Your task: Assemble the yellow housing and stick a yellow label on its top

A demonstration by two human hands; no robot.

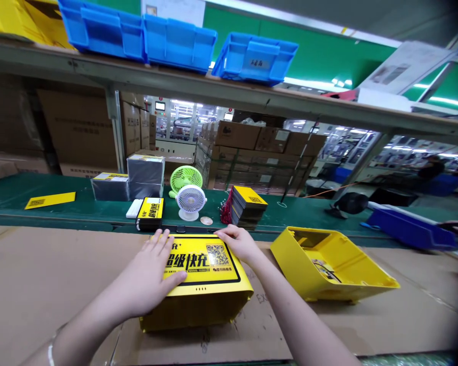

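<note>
Cardboard sheets [41, 284] cover the near bench, and behind them runs a green belt [7, 195] with a loose yellow label [50, 200] at the far left, then grey packs [145, 175], two small fans [190, 202] and a stack of labels [248, 206]. The left hand [147, 274] lies flat on the left part of the yellow housing [198, 290], fingers spread wide and pressing on its black-and-yellow sticker [204, 262]; it grips nothing. The right hand [238, 241] rests on the far right corner of the same sticker, fingers extended and close together, also holding nothing. The housing sits on the cardboard just in front of the person, its labelled face turned upward, its long axis running left to right, a little turned so the right end is nearer. I judge the sticker may go on crooked or with bubbles if the two hands press unevenly, and the housing may slide on the smooth cardboard. To the right lies an open yellow shell [328, 264], well apart, tilted, hollow side up.
</note>
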